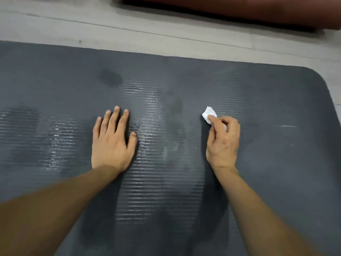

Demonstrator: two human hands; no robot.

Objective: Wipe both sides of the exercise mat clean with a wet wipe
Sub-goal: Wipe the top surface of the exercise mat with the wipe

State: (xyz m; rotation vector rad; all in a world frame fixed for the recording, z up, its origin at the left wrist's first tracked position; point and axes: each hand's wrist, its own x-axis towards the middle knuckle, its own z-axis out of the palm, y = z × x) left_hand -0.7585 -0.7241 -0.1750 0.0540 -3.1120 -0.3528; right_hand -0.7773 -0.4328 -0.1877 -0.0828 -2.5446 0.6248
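Pale grey plank floor, with a dark grey ribbed exercise mat laid flat across it, filling most of the view; rounded corner at far right. Reddish-brown rolled object on the floor beyond the far edge, well apart from the mat

Wet streaks across the ribs at centre and left; drier, matte area toward the right corner

Left hand: palm down, flat on the mat left of centre, fingers straight and slightly spread, holding nothing, bracing the mat

Right hand: right of centre, fingers curled and clamped on a crumpled white wet wipe; wipe protruding from the far side of the fingertips, on or just above the mat surface, contact not certain

Handling, judged: mat likely soft foam, light, flexible, prone to sliding or creasing under a stroke, hence the bracing palm. Wet patches probably slick. For turning to the second side, best hold at a long edge or the rounded corner, lifted with both hands. Wipe limp and light; firm bunched grip needed to press into the ribs

Stage, judged: top side partly wiped, underside not yet reached
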